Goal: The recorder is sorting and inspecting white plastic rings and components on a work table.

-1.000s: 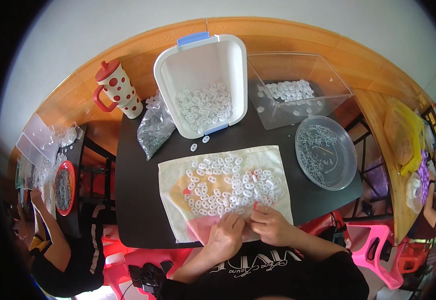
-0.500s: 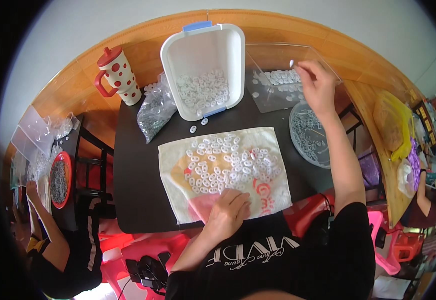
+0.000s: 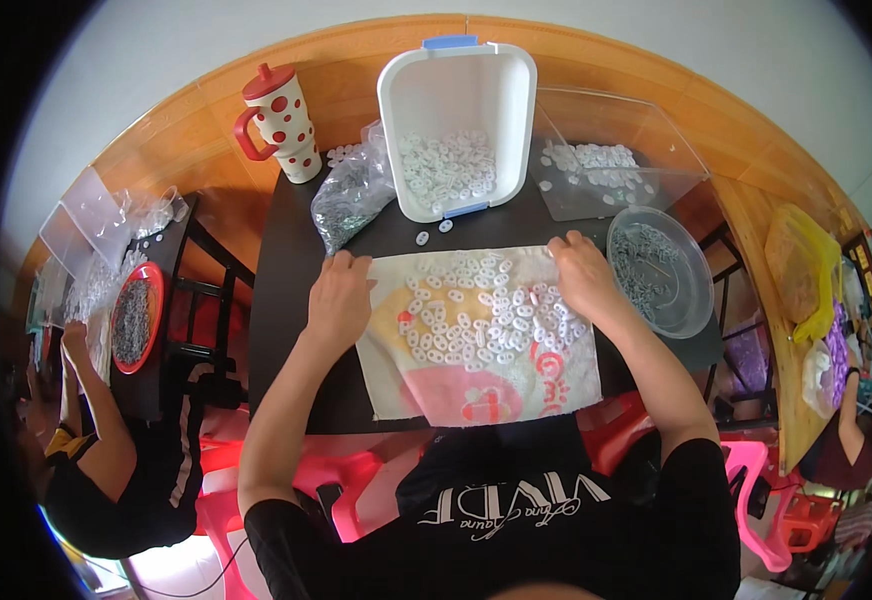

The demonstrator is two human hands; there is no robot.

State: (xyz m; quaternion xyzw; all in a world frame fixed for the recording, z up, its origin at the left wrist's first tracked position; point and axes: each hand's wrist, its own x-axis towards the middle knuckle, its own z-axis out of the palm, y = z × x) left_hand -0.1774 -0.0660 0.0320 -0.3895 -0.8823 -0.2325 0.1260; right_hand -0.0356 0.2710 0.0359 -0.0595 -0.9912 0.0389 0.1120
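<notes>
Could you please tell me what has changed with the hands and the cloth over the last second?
The right hand came back from the clear tray and now grips the cloth's far right corner. The left hand moved from the cloth's near edge to its far left corner. The white rings remain on the cloth; the white tub, polka-dot mug and round bowl stayed put.

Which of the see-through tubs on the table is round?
The clear round bowl of small grey parts, beside the right hand. The other clear tub, behind it, is rectangular and holds white rings.
</notes>
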